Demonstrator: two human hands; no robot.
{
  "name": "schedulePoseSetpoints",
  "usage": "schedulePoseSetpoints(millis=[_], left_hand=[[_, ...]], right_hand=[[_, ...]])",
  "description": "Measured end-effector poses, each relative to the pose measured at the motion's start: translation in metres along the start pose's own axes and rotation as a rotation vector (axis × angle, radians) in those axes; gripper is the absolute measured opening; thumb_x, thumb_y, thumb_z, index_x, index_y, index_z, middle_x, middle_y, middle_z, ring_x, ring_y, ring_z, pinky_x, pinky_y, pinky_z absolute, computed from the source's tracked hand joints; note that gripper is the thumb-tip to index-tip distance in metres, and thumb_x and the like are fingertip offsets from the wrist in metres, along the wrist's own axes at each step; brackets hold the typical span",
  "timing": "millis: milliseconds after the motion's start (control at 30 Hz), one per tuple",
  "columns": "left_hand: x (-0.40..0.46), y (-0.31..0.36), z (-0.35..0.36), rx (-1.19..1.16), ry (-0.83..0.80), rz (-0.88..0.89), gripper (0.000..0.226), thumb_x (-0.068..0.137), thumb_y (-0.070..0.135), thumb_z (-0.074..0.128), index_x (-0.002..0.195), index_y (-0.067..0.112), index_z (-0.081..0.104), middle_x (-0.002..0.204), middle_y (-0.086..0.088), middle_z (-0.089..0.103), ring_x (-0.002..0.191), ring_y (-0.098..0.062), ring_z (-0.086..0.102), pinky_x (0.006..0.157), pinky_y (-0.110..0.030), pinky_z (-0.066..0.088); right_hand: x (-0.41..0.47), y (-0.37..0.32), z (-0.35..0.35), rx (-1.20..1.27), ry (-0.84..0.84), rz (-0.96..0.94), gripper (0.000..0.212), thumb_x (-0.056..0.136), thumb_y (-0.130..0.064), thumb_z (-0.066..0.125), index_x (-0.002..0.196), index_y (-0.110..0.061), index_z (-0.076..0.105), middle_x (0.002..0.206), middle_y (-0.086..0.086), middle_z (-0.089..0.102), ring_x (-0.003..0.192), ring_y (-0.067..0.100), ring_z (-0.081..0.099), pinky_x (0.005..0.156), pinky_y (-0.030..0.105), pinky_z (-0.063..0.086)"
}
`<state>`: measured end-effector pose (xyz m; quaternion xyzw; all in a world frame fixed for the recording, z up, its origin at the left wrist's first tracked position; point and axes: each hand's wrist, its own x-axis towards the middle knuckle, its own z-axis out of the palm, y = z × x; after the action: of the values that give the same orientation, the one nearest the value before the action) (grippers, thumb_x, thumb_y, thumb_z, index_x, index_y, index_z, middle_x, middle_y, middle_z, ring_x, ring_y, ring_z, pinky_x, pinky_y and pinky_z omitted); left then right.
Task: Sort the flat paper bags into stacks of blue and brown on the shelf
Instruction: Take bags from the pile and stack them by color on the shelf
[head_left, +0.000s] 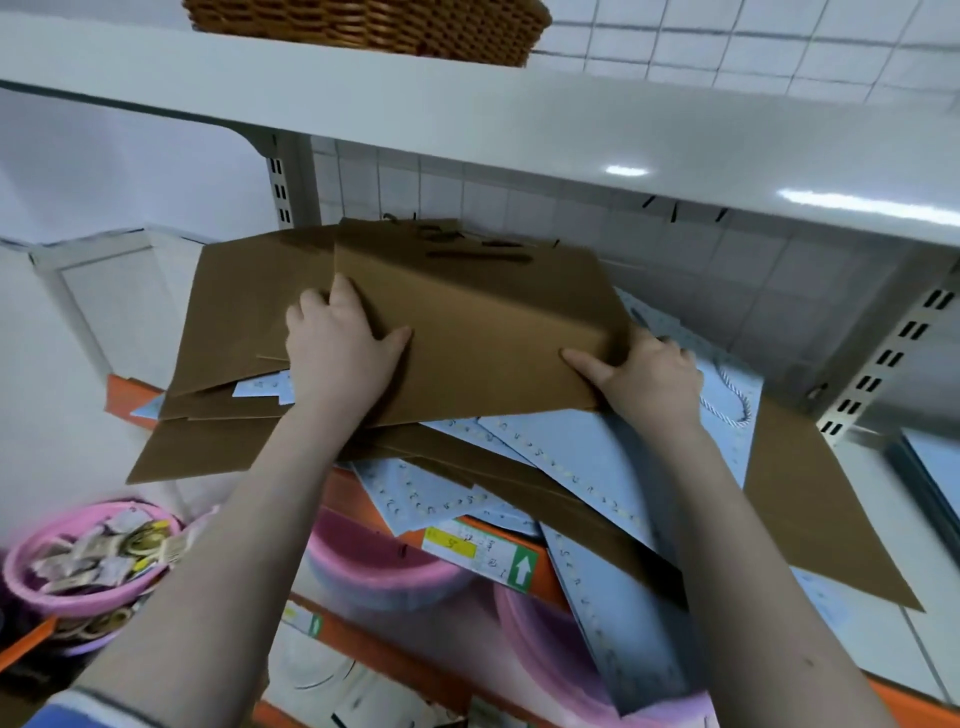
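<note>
Both hands hold one flat brown paper bag (478, 322) above a mixed heap on the shelf (878, 488). The left hand (337, 345) grips the bag's left edge, thumb on the top face and fingers curled round the edge. The right hand (649, 376) grips the bag's lower right corner, thumb lying on the top face and fingers tucked underneath. The bag is tilted, its near edge raised over the heap, and its dark handles (478, 249) lie at its far end near the tiled back wall (519, 202).

Under and to the left of the held bag lie more brown bags (234, 312), overlapping loosely and jutting past the shelf's orange front edge (343, 493). Light blue patterned bags (597, 457) are mixed in beneath: several fan out toward the front, one hangs over the edge, and one on the right shows a white cord handle (732, 405). Another large brown bag (810, 499) lies at the right, partly over the blue ones. The two colours are still mixed together in one heap.

A price label with a green arrow (483, 556) sits on the shelf's front edge. Below are pink plastic basins (374, 566), and one at the left (67, 561) holds small wrapped items. On the white shelf above (467, 114) stands a woven basket (363, 26).
</note>
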<state>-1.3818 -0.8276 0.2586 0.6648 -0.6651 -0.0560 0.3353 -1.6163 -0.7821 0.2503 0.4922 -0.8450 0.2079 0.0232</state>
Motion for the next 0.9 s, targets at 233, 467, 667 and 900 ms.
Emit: schedulePoseSetpoints(millis=[233, 467, 667, 900], left_hand=[[-0.008, 0.004, -0.011, -0.187, 0.092, -0.022, 0.079, 0.085, 0.028, 0.066, 0.148, 0.009, 0.022, 0.132, -0.022, 0.038, 0.123, -0.039, 0.038, 0.101, -0.042, 0.033], [-0.043, 0.019, -0.012, -0.169, 0.08, -0.038, 0.075, 0.084, 0.03, 0.066, 0.146, 0.008, 0.028, 0.128, -0.024, 0.04, 0.119, -0.042, 0.04, 0.097, -0.045, 0.035], [-0.108, 0.071, 0.002, -0.096, 0.062, -0.036, 0.072, 0.083, 0.034, 0.066, 0.14, 0.004, 0.034, 0.124, -0.025, 0.04, 0.116, -0.044, 0.042, 0.095, -0.045, 0.037], [-0.224, 0.183, 0.043, -0.041, 0.044, -0.055, 0.07, 0.084, 0.038, 0.064, 0.136, 0.0, 0.038, 0.122, -0.028, 0.042, 0.116, -0.044, 0.041, 0.097, -0.046, 0.035]], right_hand=[[-0.014, 0.011, -0.006, 0.199, 0.133, 0.078, 0.067, 0.079, -0.061, 0.06, 0.113, -0.003, 0.054, 0.112, 0.02, 0.057, 0.108, 0.037, 0.049, 0.088, 0.039, 0.038], [-0.056, 0.041, -0.024, 0.205, 0.205, 0.063, 0.063, 0.085, -0.054, 0.057, 0.127, -0.01, 0.046, 0.116, 0.015, 0.048, 0.108, 0.035, 0.051, 0.084, 0.037, 0.041], [-0.087, 0.118, -0.053, 0.107, 0.241, -0.041, 0.061, 0.089, -0.05, 0.052, 0.133, -0.008, 0.044, 0.119, 0.015, 0.048, 0.106, 0.034, 0.05, 0.086, 0.038, 0.043], [-0.123, 0.272, -0.108, 0.059, 0.222, -0.071, 0.047, 0.091, -0.045, 0.049, 0.118, -0.006, 0.052, 0.118, 0.017, 0.05, 0.106, 0.034, 0.047, 0.087, 0.039, 0.038]])
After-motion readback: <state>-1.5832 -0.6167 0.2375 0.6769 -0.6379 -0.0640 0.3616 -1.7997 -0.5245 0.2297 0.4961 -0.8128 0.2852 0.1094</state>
